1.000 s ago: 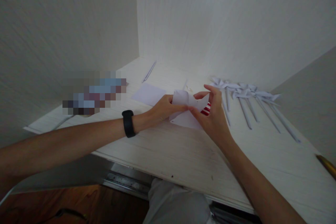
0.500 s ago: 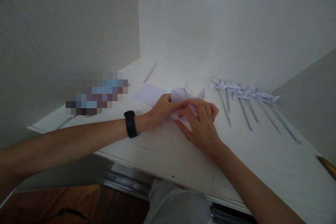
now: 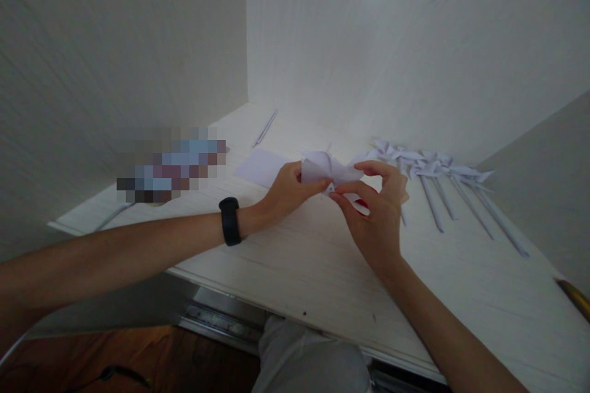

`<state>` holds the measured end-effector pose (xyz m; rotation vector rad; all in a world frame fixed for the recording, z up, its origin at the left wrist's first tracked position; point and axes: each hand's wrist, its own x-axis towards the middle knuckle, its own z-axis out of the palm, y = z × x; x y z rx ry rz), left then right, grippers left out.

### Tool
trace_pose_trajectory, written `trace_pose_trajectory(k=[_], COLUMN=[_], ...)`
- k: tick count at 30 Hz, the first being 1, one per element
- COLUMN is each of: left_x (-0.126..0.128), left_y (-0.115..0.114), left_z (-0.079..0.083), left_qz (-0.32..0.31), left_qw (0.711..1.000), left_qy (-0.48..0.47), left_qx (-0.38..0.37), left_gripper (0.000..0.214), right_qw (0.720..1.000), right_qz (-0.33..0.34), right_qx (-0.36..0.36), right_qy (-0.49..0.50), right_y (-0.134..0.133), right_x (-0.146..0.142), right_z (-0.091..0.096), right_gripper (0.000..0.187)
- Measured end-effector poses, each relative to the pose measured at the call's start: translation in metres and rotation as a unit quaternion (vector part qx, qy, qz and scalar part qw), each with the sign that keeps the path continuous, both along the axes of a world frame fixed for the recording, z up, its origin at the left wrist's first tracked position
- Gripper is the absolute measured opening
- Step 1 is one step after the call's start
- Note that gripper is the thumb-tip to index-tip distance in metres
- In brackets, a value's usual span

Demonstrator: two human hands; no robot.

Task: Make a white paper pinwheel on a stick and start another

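Observation:
A white paper pinwheel [image 3: 318,164] with curled blades is between my hands above the table. My left hand [image 3: 291,187] grips it from the left, thumb pressed near its middle. My right hand [image 3: 375,209] pinches its lower middle between thumb and index finger, the other fingers bent beside the right blade. Something red [image 3: 362,202] shows behind my right hand; I cannot make out what it is. Behind my left hand a flat sheet of white paper [image 3: 260,167] lies on the table, partly covered by the hand.
Several paper pinwheels [image 3: 431,164] on rolled paper sticks lie in a row at the right. Thin paper sticks [image 3: 265,129] lie at the back. A blurred-out object [image 3: 175,166] stands at the left. The white table [image 3: 286,276] meets walls behind.
My right hand has shifted slightly right, and its thumb and index finger have come together at the pinwheel's middle. The red thing has come into view. My left hand keeps its grip.

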<state>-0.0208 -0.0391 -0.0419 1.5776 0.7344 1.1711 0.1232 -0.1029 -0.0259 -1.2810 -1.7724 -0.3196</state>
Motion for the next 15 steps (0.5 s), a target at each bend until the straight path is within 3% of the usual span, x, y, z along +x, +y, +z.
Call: trace_pose_trajectory(k=[15], left_x=[-0.0009], left_y=[-0.0015], left_z=[-0.0019], left_qz=[0.012], left_qw=[1.0], left_qy=[0.014], left_qx=[0.025], left_gripper=[0.024], right_qw=[0.999], right_qz=[-0.011], right_qx=[-0.04], right_qy=[0.029], right_y=[0.0037], right_x=[0.0014], right_z=[0.004], right_gripper=[0.011])
